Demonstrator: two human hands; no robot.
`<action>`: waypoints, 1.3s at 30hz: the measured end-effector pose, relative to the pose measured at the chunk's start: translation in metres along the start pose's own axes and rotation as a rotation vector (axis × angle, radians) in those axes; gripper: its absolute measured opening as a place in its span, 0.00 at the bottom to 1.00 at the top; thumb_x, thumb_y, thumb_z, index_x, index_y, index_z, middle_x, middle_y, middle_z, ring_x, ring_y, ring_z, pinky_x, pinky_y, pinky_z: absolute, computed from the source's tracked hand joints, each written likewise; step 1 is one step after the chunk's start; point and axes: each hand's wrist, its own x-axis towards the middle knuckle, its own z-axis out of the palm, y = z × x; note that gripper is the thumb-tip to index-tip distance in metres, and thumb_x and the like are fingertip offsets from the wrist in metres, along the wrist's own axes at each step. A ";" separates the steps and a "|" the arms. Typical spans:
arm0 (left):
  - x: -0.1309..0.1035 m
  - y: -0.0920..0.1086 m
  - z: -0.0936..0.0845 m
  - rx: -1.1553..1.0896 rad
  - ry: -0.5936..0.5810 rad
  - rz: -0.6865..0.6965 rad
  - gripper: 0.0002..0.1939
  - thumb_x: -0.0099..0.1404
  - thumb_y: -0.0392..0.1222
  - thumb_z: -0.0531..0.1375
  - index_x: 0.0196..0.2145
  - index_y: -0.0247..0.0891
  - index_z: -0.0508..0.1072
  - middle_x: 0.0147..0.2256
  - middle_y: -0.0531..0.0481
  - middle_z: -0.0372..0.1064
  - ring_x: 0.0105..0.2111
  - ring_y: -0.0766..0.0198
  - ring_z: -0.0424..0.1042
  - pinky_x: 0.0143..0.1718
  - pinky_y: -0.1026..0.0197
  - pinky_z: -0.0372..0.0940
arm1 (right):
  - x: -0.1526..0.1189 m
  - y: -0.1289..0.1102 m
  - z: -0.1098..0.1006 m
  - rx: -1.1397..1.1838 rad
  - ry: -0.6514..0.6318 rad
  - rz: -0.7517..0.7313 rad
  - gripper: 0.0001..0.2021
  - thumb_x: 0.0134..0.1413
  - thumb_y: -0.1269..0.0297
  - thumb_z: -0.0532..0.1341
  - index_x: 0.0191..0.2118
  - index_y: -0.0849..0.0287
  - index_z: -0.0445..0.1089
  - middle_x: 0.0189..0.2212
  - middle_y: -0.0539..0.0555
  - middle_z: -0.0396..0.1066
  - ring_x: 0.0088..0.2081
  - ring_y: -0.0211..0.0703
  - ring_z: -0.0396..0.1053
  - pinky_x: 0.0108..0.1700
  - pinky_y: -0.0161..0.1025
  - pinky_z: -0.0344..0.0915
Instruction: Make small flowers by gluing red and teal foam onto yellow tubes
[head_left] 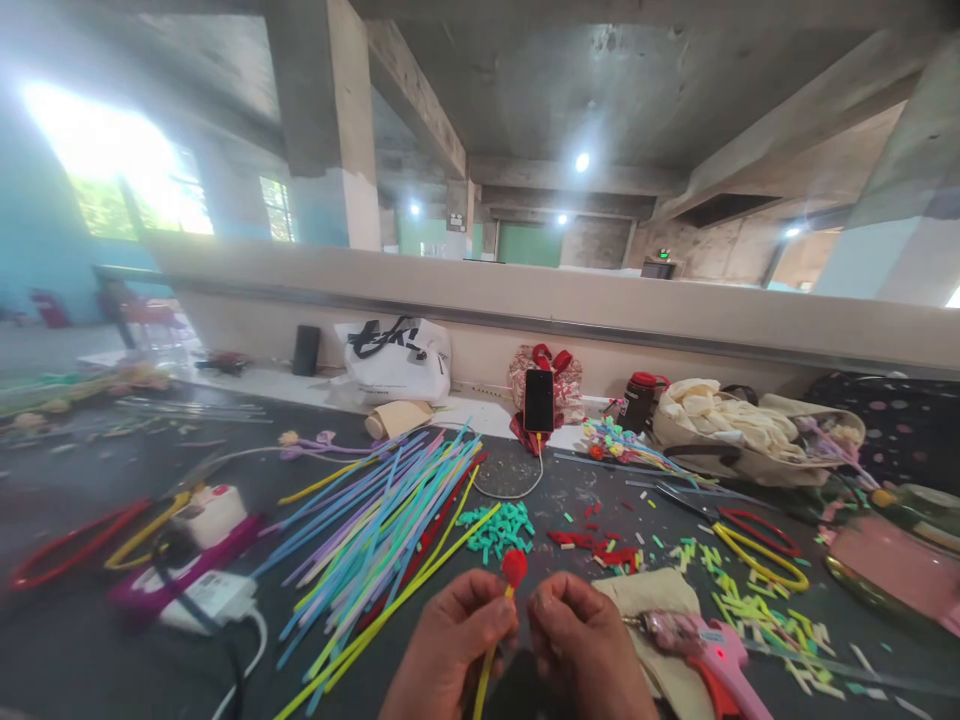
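Near the bottom centre, my left hand (457, 640) pinches a yellow stem (486, 682) topped by a round red piece (514, 567). The stem stands roughly upright, its red tip above my fingers. Close on its right is my right hand (581, 640), fingers curled together; whether a small thing sits between its fingertips cannot be made out. Just beyond my hands lies a pile of short green pieces (499, 530). A bundle of long coloured stems (390, 540) spreads to the left. A pink glue gun (712, 645) rests on a beige cloth (660, 598) beside my right hand.
Yellow-handled scissors (761, 558) and scattered yellow-green pieces (787, 620) lie at right. A power strip with white plugs (206, 600) is at left. Farther back are a phone on a cable (538, 400), a white bag (397, 365), a dark bottle (637, 403) and a cloth bag (750, 430).
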 end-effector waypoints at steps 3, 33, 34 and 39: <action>0.001 -0.007 -0.002 0.039 0.023 0.057 0.14 0.36 0.44 0.66 0.18 0.36 0.66 0.12 0.56 0.63 0.13 0.72 0.59 0.16 0.69 0.53 | -0.002 -0.002 0.005 0.050 -0.006 0.006 0.14 0.31 0.57 0.68 0.20 0.63 0.66 0.10 0.44 0.61 0.11 0.26 0.54 0.15 0.25 0.46; -0.010 -0.014 0.001 0.413 0.177 0.423 0.13 0.43 0.42 0.64 0.30 0.38 0.74 0.17 0.56 0.67 0.18 0.67 0.67 0.21 0.69 0.62 | 0.002 0.010 0.005 0.192 -0.062 0.024 0.11 0.33 0.62 0.68 0.20 0.62 0.67 0.12 0.45 0.64 0.12 0.27 0.57 0.14 0.24 0.50; -0.010 -0.014 0.001 0.420 0.184 0.433 0.11 0.42 0.42 0.64 0.28 0.38 0.74 0.18 0.55 0.68 0.19 0.67 0.67 0.22 0.69 0.62 | 0.002 0.010 0.005 0.183 -0.062 0.019 0.11 0.33 0.63 0.68 0.20 0.63 0.67 0.12 0.45 0.64 0.12 0.26 0.57 0.15 0.24 0.50; -0.013 -0.013 0.003 0.414 0.178 0.497 0.07 0.43 0.40 0.64 0.24 0.40 0.75 0.18 0.55 0.70 0.19 0.67 0.68 0.22 0.71 0.62 | 0.001 0.010 0.004 0.191 -0.061 0.033 0.10 0.32 0.63 0.68 0.20 0.63 0.68 0.13 0.46 0.65 0.13 0.27 0.57 0.16 0.25 0.52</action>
